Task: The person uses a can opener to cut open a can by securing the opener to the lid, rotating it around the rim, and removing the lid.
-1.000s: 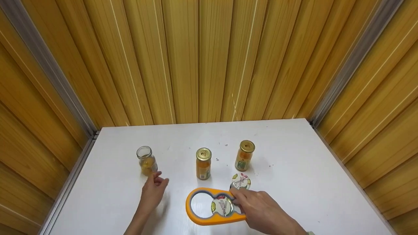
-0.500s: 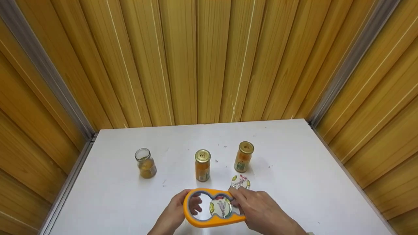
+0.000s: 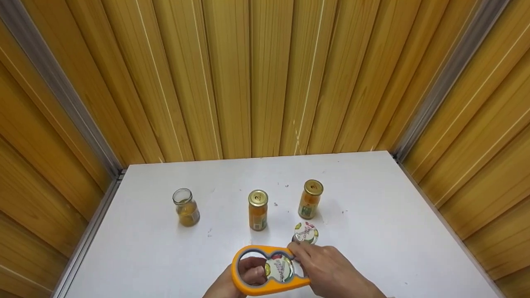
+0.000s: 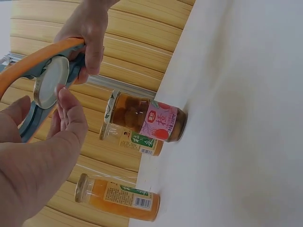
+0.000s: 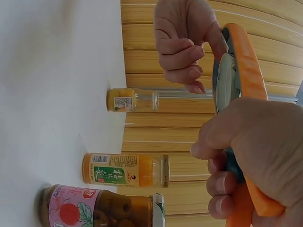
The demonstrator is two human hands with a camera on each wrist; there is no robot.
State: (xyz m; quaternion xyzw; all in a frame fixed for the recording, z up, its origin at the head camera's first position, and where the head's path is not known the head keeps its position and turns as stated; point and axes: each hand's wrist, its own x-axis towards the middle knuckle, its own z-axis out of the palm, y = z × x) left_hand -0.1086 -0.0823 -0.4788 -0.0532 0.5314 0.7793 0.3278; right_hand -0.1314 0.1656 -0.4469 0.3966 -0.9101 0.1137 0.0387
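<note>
My right hand (image 3: 331, 269) grips an orange jar opener (image 3: 248, 291) with grey inner edges. A patterned metal lid (image 3: 278, 268) sits in the opener's middle opening, its pale underside showing in the left wrist view. The left hand (image 4: 47, 156) is at the lid, a fingertip right by its underside and the thumb apart on the other side. In the head view, its thumb and fingers show through the opener's large ring. Just beyond the right hand stands a pink-labelled jar (image 4: 163, 122) of dark fruit, its patterned lid on.
An open glass jar (image 3: 187, 211) with yellowish contents stands at the left of the white table (image 3: 136, 256). Two orange-filled jars with gold lids, one in the middle (image 3: 258, 211) and one farther right (image 3: 309, 200), stand upright. Wood-patterned walls (image 3: 265, 82) enclose the table.
My left hand has moved from beside the open jar, right and toward me, to the lid in the opener. The opener has shifted slightly toward me; the jars stay put.
</note>
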